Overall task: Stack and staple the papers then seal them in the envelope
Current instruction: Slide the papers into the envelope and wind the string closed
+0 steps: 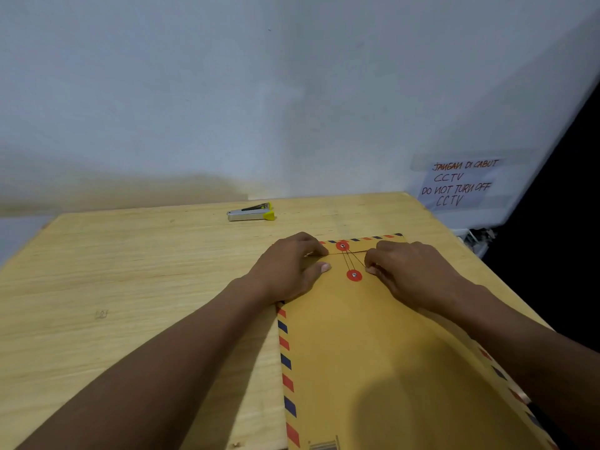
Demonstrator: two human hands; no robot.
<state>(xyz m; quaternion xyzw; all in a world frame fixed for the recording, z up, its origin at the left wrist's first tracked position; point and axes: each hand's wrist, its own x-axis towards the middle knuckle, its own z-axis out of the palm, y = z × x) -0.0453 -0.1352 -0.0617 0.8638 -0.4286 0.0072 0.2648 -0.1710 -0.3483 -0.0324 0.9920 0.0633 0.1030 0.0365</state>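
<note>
One envelope [373, 352] lies flat on the wooden table [130, 271]. It is brown, with red and blue stripes along its edges. Its flap [362, 244] is folded down at the far end. The closed flap hides whatever is inside, so I cannot tell whether it holds any papers.

There are two red discs on the envelope, the upper disc [342, 245] on the flap and the lower disc [354, 275] just below the flap's edge. One dark string [346, 260] runs between them, and a strand of it slants off to the right.

Two hands rest on the far end of the envelope, one on each side of the discs. The left hand [287, 271] presses down on the flap's left part with bent fingertips, its thumb stretched toward the lower disc, and grips nothing. The right hand [415, 274] has its fingers curled, and thumb and fingertips pinch the slanting strand of string.

One stapler [251, 212], silver with a yellow end, lies beyond the envelope's far left corner, well apart from it. One handwritten note [461, 183] is taped to the wall beyond the envelope's far right corner.
</note>
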